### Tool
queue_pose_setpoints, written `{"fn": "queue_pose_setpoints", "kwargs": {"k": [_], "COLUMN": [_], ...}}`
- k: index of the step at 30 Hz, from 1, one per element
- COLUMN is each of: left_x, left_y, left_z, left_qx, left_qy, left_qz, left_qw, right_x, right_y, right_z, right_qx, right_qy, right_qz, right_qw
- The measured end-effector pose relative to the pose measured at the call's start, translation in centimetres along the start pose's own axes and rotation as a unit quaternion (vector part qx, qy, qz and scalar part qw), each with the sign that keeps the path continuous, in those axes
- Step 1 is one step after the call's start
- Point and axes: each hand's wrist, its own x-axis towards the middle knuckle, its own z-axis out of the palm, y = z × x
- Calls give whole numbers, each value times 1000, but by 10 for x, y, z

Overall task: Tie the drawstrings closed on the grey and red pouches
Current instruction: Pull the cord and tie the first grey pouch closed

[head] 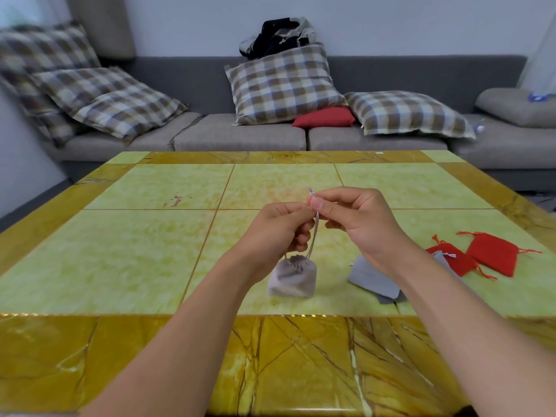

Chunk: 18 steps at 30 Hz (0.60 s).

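The right hand pinches the pale grey drawstring cord between thumb and forefinger near its upper end, a short tip of cord poking out above the fingertips. The left hand meets it just beside, its fingers curled round the same cord a little lower (exactly how the left fingertips sit on the strand is hidden behind the hand). From both hands the cord runs down, taut, to the puckered mouth of a small grey velvet drawstring pouch, which stands upright on the yellow-green marble-patterned tabletop with its neck gathered shut.

Just to the right, partly behind the right forearm, flat grey fabric pouches lie stacked on the table. Further right lie two flat red velvet pouches: the nearer red pouch, with a bit of grey fabric and a small white tag-like end lying on it, and the farther red pouch, their thin red strings splayed out.

Beyond the table stands a grey sofa with plaid cushions, a small red cushion and a dark bundle of clothing on the backrest.

No writing or label is legible anywhere.
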Motion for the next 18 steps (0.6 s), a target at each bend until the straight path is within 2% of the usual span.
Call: {"fn": "queue_pose_setpoints", "kwargs": {"k": [4, 8, 14, 18], "left_x": [1, 0, 3, 4], "left_y": [3, -5, -7, -7], "left_z": [1, -2, -3, -4], "left_qx": [-67, 33, -14, -40], "left_qy": [-27, 1, 27, 31], "left_qz": [-51, -11, -21, -35], "left_qw": [996, 999, 999, 998], "right_x": [2, 3, 3, 3], "right_y": [6, 9, 9, 11], "right_z": [-1, 0, -6, -6], "right_qx": [-8, -54, -90, -161], "right_qy": [-1, -16, -12, -1], "right_qz": [2, -12, -30, -47], "right_qw": [1000, 998, 995, 986]}}
